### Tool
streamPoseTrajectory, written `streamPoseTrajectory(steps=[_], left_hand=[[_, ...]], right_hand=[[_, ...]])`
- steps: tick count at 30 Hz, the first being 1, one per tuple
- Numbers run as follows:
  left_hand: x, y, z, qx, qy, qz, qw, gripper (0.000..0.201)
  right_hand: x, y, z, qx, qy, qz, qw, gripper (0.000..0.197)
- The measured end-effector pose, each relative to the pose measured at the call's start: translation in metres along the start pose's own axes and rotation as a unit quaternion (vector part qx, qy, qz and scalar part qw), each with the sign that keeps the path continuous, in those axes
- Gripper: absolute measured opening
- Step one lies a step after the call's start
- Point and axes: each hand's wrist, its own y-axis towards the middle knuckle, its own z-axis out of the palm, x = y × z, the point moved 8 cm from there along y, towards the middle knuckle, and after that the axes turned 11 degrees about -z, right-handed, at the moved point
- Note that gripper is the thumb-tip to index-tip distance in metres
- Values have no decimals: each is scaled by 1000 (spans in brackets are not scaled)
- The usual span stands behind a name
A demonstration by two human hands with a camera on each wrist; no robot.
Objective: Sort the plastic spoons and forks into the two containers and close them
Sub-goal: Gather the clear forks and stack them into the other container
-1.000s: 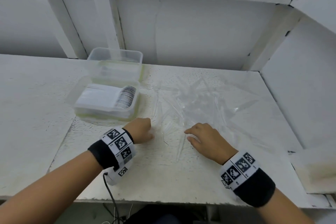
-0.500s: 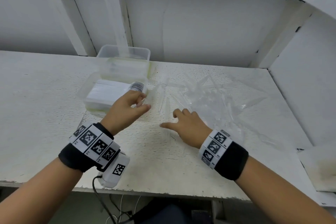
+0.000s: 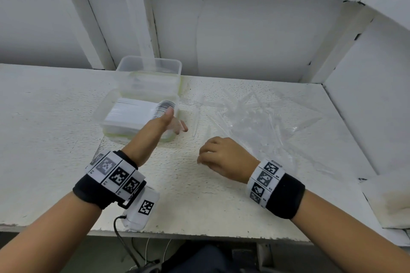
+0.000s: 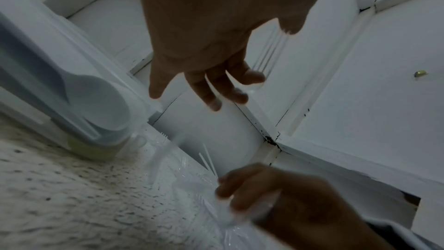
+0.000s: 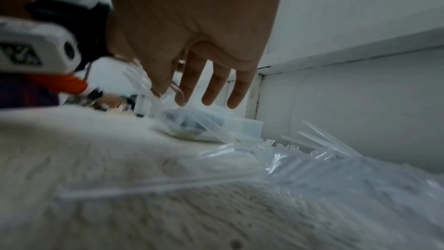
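Two clear containers stand at the back left. The near container (image 3: 104, 117) holds a stack of white spoons (image 3: 131, 113); the far container (image 3: 150, 66) sits behind it. Clear forks (image 3: 255, 117) lie heaped on a plastic bag to the right. My left hand (image 3: 172, 123) hovers at the near container's right corner, thumb up. A clear fork (image 4: 270, 50) runs between its thumb and index finger. My right hand (image 3: 213, 155) rests curled on the table left of the heap. Its thumb and index finger pinch a clear fork (image 5: 141, 81).
White walls close the table (image 3: 55, 128) at the back and on the right. A few loose forks (image 3: 197, 115) lie between the containers and the heap. A white slab (image 3: 390, 201) sits at the front right corner. A cable hangs below my left wrist.
My left hand lifted off the table and moved forward to the near container's right corner. My right hand slid left from the heap and curled its fingers onto a fork.
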Motion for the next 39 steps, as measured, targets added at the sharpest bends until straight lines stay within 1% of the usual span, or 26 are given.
streamPoseTrajectory(steps=[1,2,3,5,6,8,9,11,12,14,15,17,19,20,22,24,26,28,29,30,33,34,36,37,38,39], left_hand=[[0,3,0,-4,-13,2,1000,66],[-1,5,1,-11,-5,10,1000,64],[-1,6,3,-18,20,16,1000,59],[0,10,13,-17,70,21,997,35],[1,14,19,-19,97,24,995,26],[4,24,29,-46,168,25,984,23],[7,29,34,-62,200,17,978,20],[16,40,43,-79,275,-16,958,11],[21,45,49,-73,331,-36,940,10],[33,53,67,-25,436,-61,897,27],[38,55,76,-2,471,-71,879,36],[46,57,90,26,513,-87,853,49],[51,60,99,38,536,-90,838,51],[53,61,101,43,542,-90,835,48],[52,63,102,55,542,-90,834,37],[51,64,100,70,529,-88,841,26],[46,60,92,77,505,-84,856,21],[39,55,77,63,464,-72,881,14],[32,49,68,45,437,-58,897,9],[25,43,58,24,408,-41,912,9],[2,21,30,-43,337,9,940,24],[-4,14,22,-57,305,19,951,23],[-10,4,7,-76,222,16,972,16],[-12,1,-1,-89,179,13,980,19],[-12,-1,-9,-102,136,12,985,22],[-14,-3,-16,-118,92,14,989,19]], right_hand=[[0,-2,-10,-44,32,15,998,18],[-3,-6,-23,-100,74,46,991,21],[-9,-12,-37,-164,123,88,975,21],[-23,-28,-62,-270,222,187,918,18],[-28,-36,-71,-309,260,227,886,12],[-37,-50,-90,-382,273,273,840,11],[-41,-56,-98,-408,263,286,826,12],[-45,-67,-105,-423,233,308,820,15],[-47,-70,-104,-416,222,315,824,15],[-48,-76,-98,-377,205,336,839,20],[-49,-80,-92,-347,201,355,845,23],[-52,-91,-78,-285,193,403,848,24],[-52,-100,-70,-244,158,431,854,19],[-51,-103,-67,-239,152,435,855,19],[-48,-108,-61,-236,183,438,848,22],[-46,-110,-55,-227,234,436,839,22],[-44,-110,-54,-210,248,431,842,23],[-45,-110,-56,-197,235,436,846,23],[-47,-109,-58,-191,222,443,847,25],[-50,-107,-60,-184,205,450,850,27],[-57,-88,-62,-127,145,433,880,28],[-59,-78,-61,-106,134,420,892,27],[-64,-58,-56,-72,126,392,909,27],[-67,-48,-51,-46,121,381,916,28],[-71,-39,-45,-13,109,372,922,29],[-76,-30,-37,27,95,364,926,32]])
